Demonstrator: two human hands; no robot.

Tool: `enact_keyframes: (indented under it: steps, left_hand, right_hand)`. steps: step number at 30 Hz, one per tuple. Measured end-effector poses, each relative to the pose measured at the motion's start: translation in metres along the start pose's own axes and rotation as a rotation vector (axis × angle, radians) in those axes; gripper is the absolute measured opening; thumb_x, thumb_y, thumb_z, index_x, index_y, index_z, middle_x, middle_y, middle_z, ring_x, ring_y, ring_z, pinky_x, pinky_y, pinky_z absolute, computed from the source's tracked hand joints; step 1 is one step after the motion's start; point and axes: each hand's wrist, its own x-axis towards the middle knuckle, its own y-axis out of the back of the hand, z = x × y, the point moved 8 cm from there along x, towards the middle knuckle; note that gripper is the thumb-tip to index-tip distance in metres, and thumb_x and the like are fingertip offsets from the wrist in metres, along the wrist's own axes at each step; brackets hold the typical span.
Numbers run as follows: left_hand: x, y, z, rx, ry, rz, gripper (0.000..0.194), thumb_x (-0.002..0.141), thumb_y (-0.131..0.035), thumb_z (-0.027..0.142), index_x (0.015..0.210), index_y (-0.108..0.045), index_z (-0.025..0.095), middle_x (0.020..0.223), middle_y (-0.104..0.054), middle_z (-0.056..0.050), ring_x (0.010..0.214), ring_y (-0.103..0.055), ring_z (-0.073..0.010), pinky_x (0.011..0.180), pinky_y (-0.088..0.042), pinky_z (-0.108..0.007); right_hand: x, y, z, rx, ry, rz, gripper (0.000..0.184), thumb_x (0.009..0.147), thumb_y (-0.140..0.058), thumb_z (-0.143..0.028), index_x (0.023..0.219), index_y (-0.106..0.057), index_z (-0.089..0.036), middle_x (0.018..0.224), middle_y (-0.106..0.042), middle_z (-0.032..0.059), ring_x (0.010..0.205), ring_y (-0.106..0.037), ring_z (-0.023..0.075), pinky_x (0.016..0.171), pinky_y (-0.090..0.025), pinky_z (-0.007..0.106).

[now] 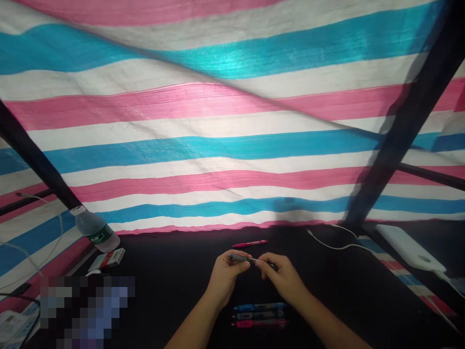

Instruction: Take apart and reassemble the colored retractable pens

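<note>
Two hands pinching a grey pen (238,258) above a black table (170,291)

Seen from the hands, the table's left edge is running past a bottle (97,233) at about ten o'clock, its far edge is meeting a striped sheet (203,184) at twelve, and a dark post (407,116) is slanting up at one to two. Dark tabletop is stretching between the bottle and the hands.

A small box (107,260) is lying at nine o'clock, just beside the bottle; a pink pen (250,244) is resting at twelve, and three more pens (259,315) are lying in a row at six. A white power bank (410,247) is sitting at three.

The left hand (223,276) is closing thumb and fingers on the grey pen — pointing toward one o'clock — while the right hand (283,278), angling toward eleven, is pinching its other end.
</note>
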Motion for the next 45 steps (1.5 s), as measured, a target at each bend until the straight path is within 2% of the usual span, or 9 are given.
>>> enact_keyframes:
  steps: [3,6,8,16,22,30,37,41,45]
  left_hand:
    - [-0.001,-0.001,0.001,0.018,0.004,0.005,0.028,0.059,-0.096,0.020,0.083,-0.081,0.015,0.088,-0.080,-0.008,0.080,-0.070,-0.0190,0.077,-0.052,-0.029]
    - [-0.001,0.001,0.004,0.021,-0.008,0.024,0.028,0.060,-0.096,0.020,0.083,-0.081,0.015,0.089,-0.080,-0.008,0.080,-0.069,-0.0184,0.078,-0.051,-0.028]
    - [0.000,0.002,0.004,0.004,-0.016,0.032,0.027,0.060,-0.095,0.020,0.083,-0.081,0.016,0.090,-0.080,-0.008,0.082,-0.069,-0.0182,0.079,-0.051,-0.028]
    - [-0.001,-0.002,-0.002,0.014,0.020,0.000,0.027,0.060,-0.095,0.020,0.083,-0.081,0.015,0.086,-0.079,-0.007,0.080,-0.068,-0.0187,0.079,-0.050,-0.029]
    - [0.001,0.003,0.000,0.003,-0.026,0.033,0.027,0.061,-0.094,0.021,0.084,-0.081,0.016,0.088,-0.079,-0.007,0.082,-0.069,-0.0198,0.082,-0.051,-0.031]
    - [-0.001,-0.002,-0.003,-0.003,0.010,-0.016,0.025,0.063,-0.094,0.020,0.084,-0.081,0.016,0.087,-0.079,-0.007,0.082,-0.069,-0.0187,0.082,-0.050,-0.029]
    - [0.002,0.002,-0.001,0.018,-0.031,0.010,0.026,0.063,-0.094,0.022,0.085,-0.082,0.016,0.090,-0.079,-0.007,0.083,-0.068,-0.0194,0.083,-0.050,-0.030]
    - [0.001,0.001,-0.002,0.016,-0.018,0.002,0.025,0.063,-0.093,0.021,0.084,-0.082,0.017,0.089,-0.079,-0.006,0.082,-0.067,-0.0184,0.082,-0.049,-0.029]
    - [-0.001,-0.002,-0.002,0.031,-0.005,-0.023,0.024,0.065,-0.092,0.022,0.086,-0.082,0.016,0.088,-0.078,-0.007,0.083,-0.067,-0.0199,0.082,-0.049,-0.031]
  right_hand:
    - [0.000,-0.006,0.002,0.042,-0.023,-0.071,0.050,0.103,-0.050,-0.049,0.069,-0.071,-0.020,0.057,-0.064,0.0011,0.059,-0.060,0.0186,0.064,-0.045,0.031]
    - [0.001,0.000,-0.001,0.042,0.026,0.022,0.029,0.093,-0.067,-0.048,0.085,-0.073,-0.020,0.077,-0.070,0.0023,0.074,-0.063,0.0209,0.071,-0.048,0.031]
    - [0.001,0.004,0.000,0.042,0.034,0.083,0.026,0.085,-0.077,-0.046,0.090,-0.071,-0.020,0.083,-0.069,0.0020,0.077,-0.062,0.0210,0.071,-0.048,0.030]
    - [0.001,-0.011,0.011,0.104,-0.083,-0.103,0.057,0.102,-0.046,-0.060,0.068,-0.068,-0.019,0.049,-0.055,-0.0019,0.050,-0.051,0.0155,0.058,-0.042,0.029]
    - [0.000,-0.001,0.003,0.068,0.013,0.047,0.029,0.088,-0.073,-0.049,0.092,-0.070,-0.021,0.080,-0.068,0.0017,0.074,-0.061,0.0200,0.067,-0.047,0.030]
    - [0.002,-0.010,0.008,0.161,-0.106,-0.087,0.054,0.102,-0.047,-0.059,0.072,-0.068,-0.020,0.047,-0.057,-0.0023,0.051,-0.052,0.0164,0.063,-0.045,0.031]
    - [0.001,0.001,0.005,0.097,-0.017,0.051,0.029,0.086,-0.076,-0.049,0.092,-0.072,-0.021,0.081,-0.069,0.0023,0.075,-0.063,0.0212,0.070,-0.048,0.031]
    - [0.001,-0.003,0.001,0.084,-0.032,0.012,0.035,0.093,-0.066,-0.052,0.079,-0.070,-0.020,0.066,-0.067,0.0010,0.067,-0.061,0.0199,0.067,-0.046,0.031]
    - [0.001,-0.012,0.006,0.184,-0.097,-0.073,0.049,0.098,-0.054,-0.061,0.074,-0.068,-0.020,0.048,-0.058,-0.0031,0.048,-0.049,0.0150,0.057,-0.040,0.028]
